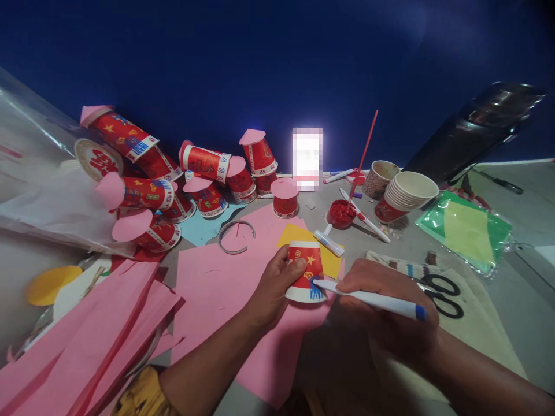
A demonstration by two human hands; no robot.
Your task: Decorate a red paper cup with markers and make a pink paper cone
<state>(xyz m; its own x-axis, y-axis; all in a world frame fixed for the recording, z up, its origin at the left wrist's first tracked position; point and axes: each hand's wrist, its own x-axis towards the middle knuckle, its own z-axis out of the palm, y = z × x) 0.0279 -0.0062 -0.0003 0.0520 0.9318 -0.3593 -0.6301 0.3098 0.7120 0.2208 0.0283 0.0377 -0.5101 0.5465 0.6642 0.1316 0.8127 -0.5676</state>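
My left hand [273,283] grips a red paper cup [303,263] with white bands and gold print, held with its wide end down. Blue marks show on the cup's lower right side. In my right hand [381,306] is a white marker pen [368,300] with a blue end, its tip touching or very close to those marks. Beneath the cup lie a large pink paper sheet [217,306] and a yellow paper piece [332,266]. A small white tube [328,242] rests on the yellow paper.
Several red cups with pink paper cones [207,199] are heaped at the left back. Stacked paper cups [403,196], a dish of red paint [340,215] with a brush [364,156], black-handled scissors [444,294] and a dark bottle [468,138] stand or lie right. Folded pink paper [91,329] covers the front left.
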